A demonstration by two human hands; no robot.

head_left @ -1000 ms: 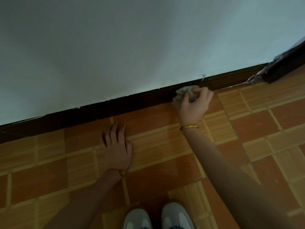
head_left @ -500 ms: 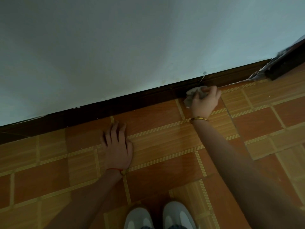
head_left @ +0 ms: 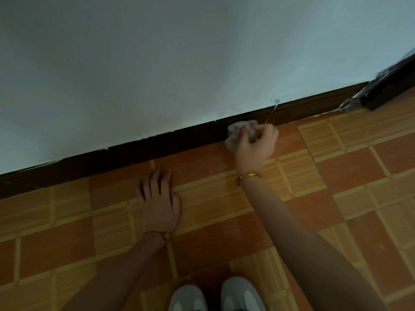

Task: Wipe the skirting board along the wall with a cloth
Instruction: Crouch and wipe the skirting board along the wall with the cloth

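Right hand (head_left: pixel 254 145) grips a crumpled grey cloth (head_left: pixel 238 133), fingers curled round the wad, and presses it against the face of the dark skirting board (head_left: pixel 179 138) at the floor junction. Most of the cloth shows on the wall side and to the left of the knuckles; the rest is hidden under the fingers.

Landmark: skirting board. Its long axis runs along the foot of the white wall (head_left: pixel 179 63), and in the frame it climbs from lower left to upper right. The cloth touches it a little right of the middle of the visible run. Just to the right of the cloth a thin pale strand (head_left: pixel 270 113) hangs across the board from a small mark on the wall.

Left hand (head_left: pixel 159 198) lies flat on the tiled floor (head_left: pixel 336 176), fingers straight and holding nothing, near the board but apart from it and well left of the cloth. Judgement: it is a prop, not a working hand.

Key relation: the wiping stroke must follow the board's long axis, so the cloth slides sideways along it, neither toward nor away from the wall. The right hand is on the board; the left is not. Unwiped length remains on both sides; which side is done I cannot tell. At the far right end sits a dark object (head_left: pixel 390 86), blurred.

Shoes (head_left: pixel 215 295) sit well back from the board.
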